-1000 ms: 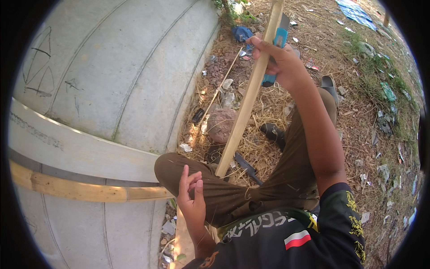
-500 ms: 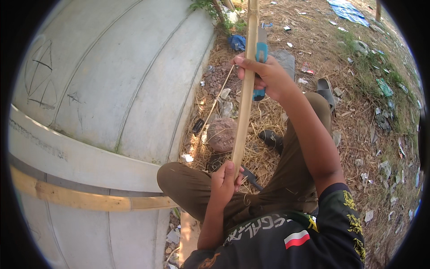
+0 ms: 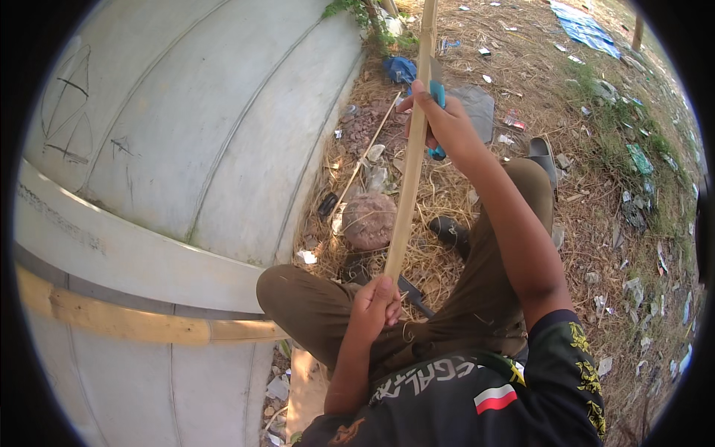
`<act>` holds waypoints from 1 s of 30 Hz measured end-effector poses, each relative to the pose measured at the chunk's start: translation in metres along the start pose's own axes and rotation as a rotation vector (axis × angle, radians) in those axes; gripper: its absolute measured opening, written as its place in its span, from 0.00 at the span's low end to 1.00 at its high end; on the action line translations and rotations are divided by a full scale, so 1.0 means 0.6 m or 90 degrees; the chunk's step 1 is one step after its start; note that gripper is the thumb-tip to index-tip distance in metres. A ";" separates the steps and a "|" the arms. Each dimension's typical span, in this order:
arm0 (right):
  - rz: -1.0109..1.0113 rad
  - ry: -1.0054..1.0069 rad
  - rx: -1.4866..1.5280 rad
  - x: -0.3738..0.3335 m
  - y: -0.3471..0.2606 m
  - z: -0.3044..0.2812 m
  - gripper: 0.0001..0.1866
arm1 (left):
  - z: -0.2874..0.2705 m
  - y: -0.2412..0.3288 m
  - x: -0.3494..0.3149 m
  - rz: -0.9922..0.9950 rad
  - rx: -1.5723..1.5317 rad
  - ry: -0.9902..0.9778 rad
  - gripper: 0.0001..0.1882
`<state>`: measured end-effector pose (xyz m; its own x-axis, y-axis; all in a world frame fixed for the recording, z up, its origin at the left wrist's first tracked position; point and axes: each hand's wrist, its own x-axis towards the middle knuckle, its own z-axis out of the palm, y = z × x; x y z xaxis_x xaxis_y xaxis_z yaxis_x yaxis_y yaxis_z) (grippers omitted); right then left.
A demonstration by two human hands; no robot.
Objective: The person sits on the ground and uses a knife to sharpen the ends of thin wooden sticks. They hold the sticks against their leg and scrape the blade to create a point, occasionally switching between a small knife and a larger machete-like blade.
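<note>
A long pale bamboo strip (image 3: 408, 201) slants up and away in front of me, from my lap past the top edge of the picture. Its lower end is gripped in my left hand (image 3: 374, 307), thumb along the strip. Farther up, my right hand (image 3: 450, 125) is closed around a blue-handled cutting tool (image 3: 436, 97) with a flat grey blade, and its thumb lies against the bamboo. The blade stands along the strip's right side; its cutting edge cannot be made out. My right fingers partly hide the handle.
A round reddish stone (image 3: 370, 221) sits on straw and shavings between my legs, near a dark flat tool (image 3: 415, 296). To the left rises a grey concrete wall (image 3: 223, 134), with a bamboo pole (image 3: 149, 319) beside it. A grey sandal (image 3: 542, 160) and litter lie to the right.
The bamboo strip has turned slightly, showing a narrower face. My right hand has shifted a little along it with the tool, while my left hand keeps its grip at the lower end.
</note>
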<state>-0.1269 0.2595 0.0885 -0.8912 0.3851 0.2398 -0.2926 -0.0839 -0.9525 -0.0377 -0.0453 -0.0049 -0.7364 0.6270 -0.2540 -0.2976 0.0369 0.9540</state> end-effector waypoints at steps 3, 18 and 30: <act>0.028 0.024 -0.081 0.009 0.033 0.013 0.25 | -0.009 -0.004 0.000 0.017 -0.043 0.022 0.23; 0.388 -0.105 0.265 -0.058 0.153 0.146 0.15 | -0.040 0.059 -0.088 0.802 0.338 0.333 0.61; 0.546 -0.149 0.261 -0.284 0.108 0.249 0.18 | 0.011 0.201 -0.153 0.908 0.192 -0.207 0.18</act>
<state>-0.0457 0.0509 0.0137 -0.8909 -0.1449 -0.4304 0.4288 -0.5806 -0.6921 -0.0018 -0.0934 0.1343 -0.1155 0.4124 0.9036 0.7010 -0.6107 0.3683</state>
